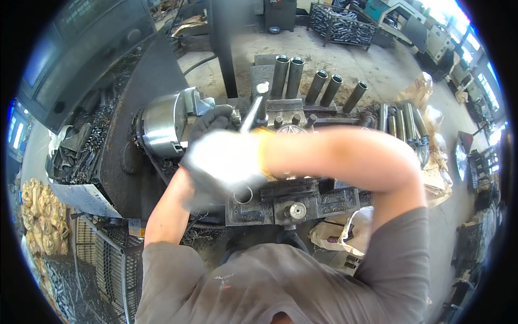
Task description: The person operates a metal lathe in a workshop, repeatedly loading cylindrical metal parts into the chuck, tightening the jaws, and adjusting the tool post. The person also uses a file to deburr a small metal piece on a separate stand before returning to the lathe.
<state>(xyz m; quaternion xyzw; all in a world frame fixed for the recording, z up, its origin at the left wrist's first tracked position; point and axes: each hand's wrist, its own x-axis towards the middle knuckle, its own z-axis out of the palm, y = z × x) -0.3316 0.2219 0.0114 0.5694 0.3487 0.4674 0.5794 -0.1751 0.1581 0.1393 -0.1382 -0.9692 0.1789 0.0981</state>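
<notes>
Tubes point(294, 80) upright, upper centre-right; lever point(251, 115) mid-frame. Chuck point(162, 125) left of centre, beside left hand point(212, 120); blurred right hand point(227, 159) overlaps left; can't tell either's grip.

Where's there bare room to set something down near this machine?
The widest bare patch is concrete floor between the standing tubes and the parts bin, though dotted with bits. Another strip of floor runs right of the brown wrapping. It's crowded around the chuck, the silver lever and the gloved hands.

Upper-right glare, blurred right hand point(226, 157)
</notes>
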